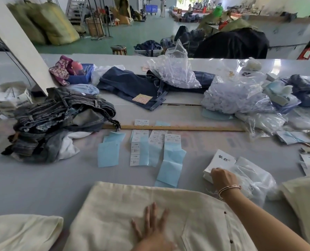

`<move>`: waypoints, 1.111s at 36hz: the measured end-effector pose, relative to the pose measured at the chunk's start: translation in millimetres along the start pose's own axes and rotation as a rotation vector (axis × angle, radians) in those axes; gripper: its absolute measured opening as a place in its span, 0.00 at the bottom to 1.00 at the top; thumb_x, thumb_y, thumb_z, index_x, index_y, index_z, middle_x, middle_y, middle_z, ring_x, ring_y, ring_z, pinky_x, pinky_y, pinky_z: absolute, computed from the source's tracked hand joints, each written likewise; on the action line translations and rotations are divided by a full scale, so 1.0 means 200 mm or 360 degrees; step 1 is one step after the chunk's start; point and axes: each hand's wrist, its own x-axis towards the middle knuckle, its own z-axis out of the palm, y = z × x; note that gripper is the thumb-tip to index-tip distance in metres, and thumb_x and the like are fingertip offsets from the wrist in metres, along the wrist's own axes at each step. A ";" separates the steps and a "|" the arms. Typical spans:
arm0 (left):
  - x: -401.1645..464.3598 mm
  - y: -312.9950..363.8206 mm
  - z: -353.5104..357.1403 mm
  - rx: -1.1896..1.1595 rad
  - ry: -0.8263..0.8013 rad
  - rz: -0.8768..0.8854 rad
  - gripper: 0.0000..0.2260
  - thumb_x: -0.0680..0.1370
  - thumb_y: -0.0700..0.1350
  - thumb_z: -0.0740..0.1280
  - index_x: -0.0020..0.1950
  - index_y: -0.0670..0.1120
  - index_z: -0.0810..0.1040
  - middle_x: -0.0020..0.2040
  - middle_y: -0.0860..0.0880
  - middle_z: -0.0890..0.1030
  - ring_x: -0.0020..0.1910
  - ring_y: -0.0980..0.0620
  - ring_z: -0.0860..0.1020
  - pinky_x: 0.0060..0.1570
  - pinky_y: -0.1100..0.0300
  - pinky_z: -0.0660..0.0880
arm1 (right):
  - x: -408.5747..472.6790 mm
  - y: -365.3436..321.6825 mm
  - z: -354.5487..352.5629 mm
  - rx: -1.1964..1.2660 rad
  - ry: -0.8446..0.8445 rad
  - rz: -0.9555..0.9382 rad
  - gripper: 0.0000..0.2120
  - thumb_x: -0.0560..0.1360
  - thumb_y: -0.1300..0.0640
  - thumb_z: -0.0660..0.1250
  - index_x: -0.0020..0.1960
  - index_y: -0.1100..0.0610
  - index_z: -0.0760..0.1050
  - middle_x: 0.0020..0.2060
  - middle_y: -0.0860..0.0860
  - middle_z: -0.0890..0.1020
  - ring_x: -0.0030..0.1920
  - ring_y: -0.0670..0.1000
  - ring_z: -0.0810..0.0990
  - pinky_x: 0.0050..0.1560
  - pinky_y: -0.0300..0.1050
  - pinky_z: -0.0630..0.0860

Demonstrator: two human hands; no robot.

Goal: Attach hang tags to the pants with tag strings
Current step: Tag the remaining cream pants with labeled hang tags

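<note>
Hang tags (221, 163), right hand (223, 179) fingertips hidden

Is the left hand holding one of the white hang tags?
No, the left hand lies flat with spread fingers on the cream cloth pants.

We cannot see the right hand's (223, 178) fingertips, tucked behind the hang tag stack (217, 165). Label print (136, 151) at centre too small to read. Cream pants (114, 214) cut off at bottom edge.

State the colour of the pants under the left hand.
Cream, off-white pants under the left hand, in the head view.
</note>
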 end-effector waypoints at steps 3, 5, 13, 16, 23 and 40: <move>0.00 -0.01 0.03 0.0053 0.0028 -0.0021 0.54 0.52 0.75 0.56 0.77 0.62 0.48 0.80 0.52 0.45 0.78 0.54 0.43 0.67 0.32 0.46 | -0.01 -0.01 0.01 0.0099 -0.0058 0.0143 0.11 0.79 0.55 0.57 0.56 0.56 0.75 0.53 0.53 0.81 0.56 0.54 0.81 0.48 0.44 0.75; 0.01 -0.02 0.05 0.0100 0.0068 -0.0032 0.53 0.54 0.74 0.57 0.77 0.62 0.49 0.80 0.51 0.47 0.78 0.53 0.45 0.65 0.30 0.52 | -0.01 -0.02 0.03 0.0208 -0.0078 0.0228 0.11 0.77 0.53 0.60 0.54 0.56 0.75 0.52 0.54 0.81 0.54 0.55 0.81 0.46 0.43 0.74; 0.03 -0.02 0.05 0.0201 0.0300 -0.0043 0.44 0.63 0.70 0.55 0.78 0.59 0.50 0.80 0.49 0.49 0.78 0.50 0.48 0.66 0.34 0.54 | 0.01 0.01 0.03 0.0644 -0.0061 0.0350 0.10 0.77 0.52 0.62 0.50 0.54 0.80 0.51 0.57 0.82 0.52 0.59 0.81 0.44 0.46 0.73; 0.04 -0.01 0.03 0.0190 0.0418 -0.0013 0.28 0.77 0.61 0.49 0.77 0.59 0.52 0.79 0.49 0.51 0.78 0.50 0.50 0.64 0.34 0.56 | 0.03 0.04 0.05 0.0739 -0.0061 0.0375 0.11 0.77 0.53 0.62 0.43 0.56 0.82 0.48 0.57 0.83 0.49 0.59 0.80 0.41 0.44 0.70; 0.05 -0.01 0.02 0.0254 0.0590 -0.0030 0.21 0.82 0.54 0.44 0.74 0.60 0.61 0.79 0.49 0.51 0.78 0.50 0.51 0.63 0.35 0.58 | 0.03 0.07 0.03 0.1253 0.0257 0.0637 0.10 0.76 0.58 0.65 0.42 0.63 0.81 0.43 0.64 0.82 0.46 0.64 0.80 0.42 0.48 0.69; 0.39 -0.13 -0.69 -0.2947 -0.0457 -0.0881 0.21 0.82 0.53 0.54 0.57 0.39 0.80 0.54 0.37 0.82 0.51 0.41 0.81 0.56 0.49 0.74 | -0.42 -0.70 -0.28 0.0910 0.0943 -0.1104 0.09 0.60 0.57 0.79 0.37 0.53 0.80 0.35 0.46 0.83 0.32 0.49 0.81 0.30 0.37 0.76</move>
